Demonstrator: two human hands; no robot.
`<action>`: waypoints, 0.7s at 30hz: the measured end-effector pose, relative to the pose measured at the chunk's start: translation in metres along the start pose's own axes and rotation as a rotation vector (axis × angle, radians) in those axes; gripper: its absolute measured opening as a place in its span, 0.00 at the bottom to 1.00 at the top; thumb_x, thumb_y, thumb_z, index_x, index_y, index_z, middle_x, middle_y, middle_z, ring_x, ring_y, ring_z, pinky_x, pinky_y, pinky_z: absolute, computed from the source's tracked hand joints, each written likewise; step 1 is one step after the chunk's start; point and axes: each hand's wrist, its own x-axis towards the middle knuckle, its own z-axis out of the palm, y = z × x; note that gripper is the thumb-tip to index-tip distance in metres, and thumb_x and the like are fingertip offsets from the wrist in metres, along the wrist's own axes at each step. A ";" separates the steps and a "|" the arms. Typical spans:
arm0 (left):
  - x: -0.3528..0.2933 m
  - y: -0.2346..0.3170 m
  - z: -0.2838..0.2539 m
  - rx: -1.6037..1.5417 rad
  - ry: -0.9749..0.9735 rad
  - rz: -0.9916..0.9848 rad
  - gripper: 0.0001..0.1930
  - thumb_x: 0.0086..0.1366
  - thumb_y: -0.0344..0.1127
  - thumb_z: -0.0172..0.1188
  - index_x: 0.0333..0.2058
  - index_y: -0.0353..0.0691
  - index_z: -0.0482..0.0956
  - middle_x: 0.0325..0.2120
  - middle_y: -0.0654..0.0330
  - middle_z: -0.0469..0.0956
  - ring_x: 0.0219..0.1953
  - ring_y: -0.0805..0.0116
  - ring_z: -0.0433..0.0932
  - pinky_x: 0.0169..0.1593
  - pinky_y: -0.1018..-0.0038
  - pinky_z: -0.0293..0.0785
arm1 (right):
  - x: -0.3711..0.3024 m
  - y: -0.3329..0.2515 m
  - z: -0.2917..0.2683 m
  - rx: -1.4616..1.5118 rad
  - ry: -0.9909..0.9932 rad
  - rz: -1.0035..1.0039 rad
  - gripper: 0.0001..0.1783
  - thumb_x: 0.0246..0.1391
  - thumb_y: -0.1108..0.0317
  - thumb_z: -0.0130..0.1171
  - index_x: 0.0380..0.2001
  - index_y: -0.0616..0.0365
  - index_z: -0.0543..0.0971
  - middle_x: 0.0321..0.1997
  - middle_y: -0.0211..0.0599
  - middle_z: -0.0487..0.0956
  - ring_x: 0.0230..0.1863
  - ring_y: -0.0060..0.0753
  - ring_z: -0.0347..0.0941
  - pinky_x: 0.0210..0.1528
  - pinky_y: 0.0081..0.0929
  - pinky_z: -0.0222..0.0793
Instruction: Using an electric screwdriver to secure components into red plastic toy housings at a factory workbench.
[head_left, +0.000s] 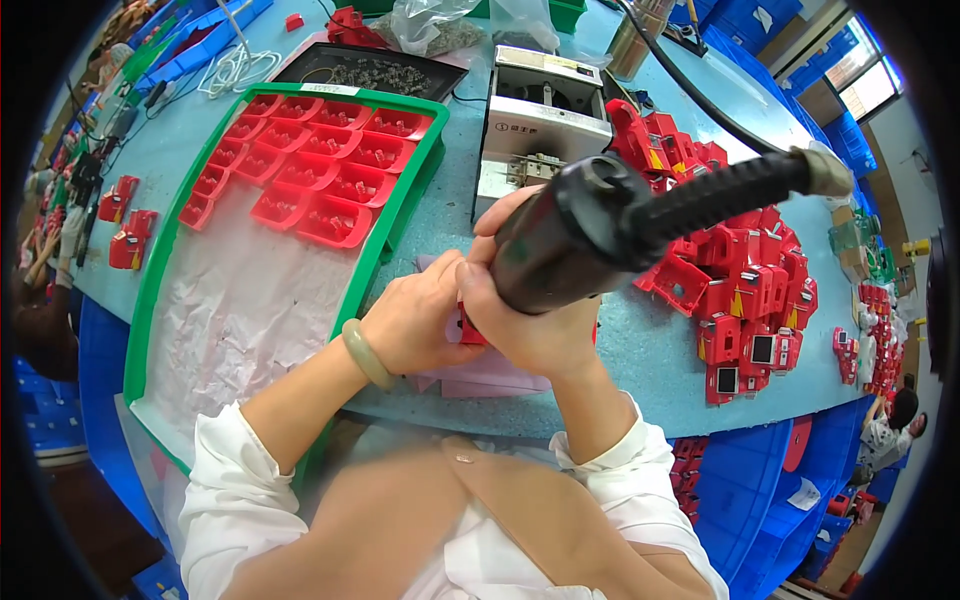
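My right hand (535,330) is wrapped round a black corded electric screwdriver (560,245), which stands tilted with its thick cable end toward the upper right. Close against it, my left hand (420,310) is closed on a red plastic housing (469,330). Only slivers of that housing show between and beside my hands, and the screwdriver's tip is hidden. Beneath both hands lies a pink cloth (480,382) on the blue-green table.
Left stands a green-rimmed tray (375,245) with rows of red shells (335,218) and a white plastic sheet. Ahead is a white screw feeder (545,110), beside a black tray of small dark parts (375,75). Red assembled units (735,270) are heaped at right.
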 end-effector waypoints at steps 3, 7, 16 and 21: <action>0.002 -0.002 0.000 -0.092 0.078 0.058 0.36 0.42 0.40 0.67 0.49 0.38 0.62 0.40 0.50 0.69 0.37 0.47 0.74 0.37 0.60 0.73 | 0.000 0.000 0.002 0.001 -0.010 -0.013 0.13 0.37 0.82 0.57 0.30 0.61 0.70 0.22 0.30 0.72 0.24 0.18 0.67 0.27 0.18 0.64; -0.006 -0.001 -0.001 -0.023 0.066 0.068 0.38 0.43 0.40 0.66 0.53 0.39 0.60 0.44 0.49 0.69 0.38 0.47 0.74 0.38 0.60 0.73 | -0.001 -0.004 0.006 -0.024 -0.066 -0.050 0.10 0.37 0.80 0.57 0.28 0.60 0.71 0.25 0.30 0.71 0.26 0.20 0.67 0.30 0.19 0.65; -0.029 0.012 -0.028 0.011 0.114 0.230 0.37 0.44 0.40 0.65 0.53 0.38 0.61 0.45 0.47 0.69 0.40 0.46 0.73 0.40 0.60 0.73 | -0.017 -0.014 0.021 -0.184 -0.349 -0.078 0.13 0.36 0.77 0.60 0.30 0.57 0.71 0.27 0.30 0.70 0.31 0.23 0.67 0.36 0.23 0.65; -0.075 0.039 -0.041 -0.081 0.018 -0.095 0.26 0.41 0.38 0.67 0.40 0.37 0.68 0.37 0.49 0.69 0.39 0.48 0.73 0.41 0.60 0.72 | -0.041 -0.073 0.026 0.064 0.280 0.136 0.17 0.33 0.76 0.56 0.33 0.57 0.68 0.20 0.31 0.69 0.20 0.24 0.65 0.29 0.20 0.66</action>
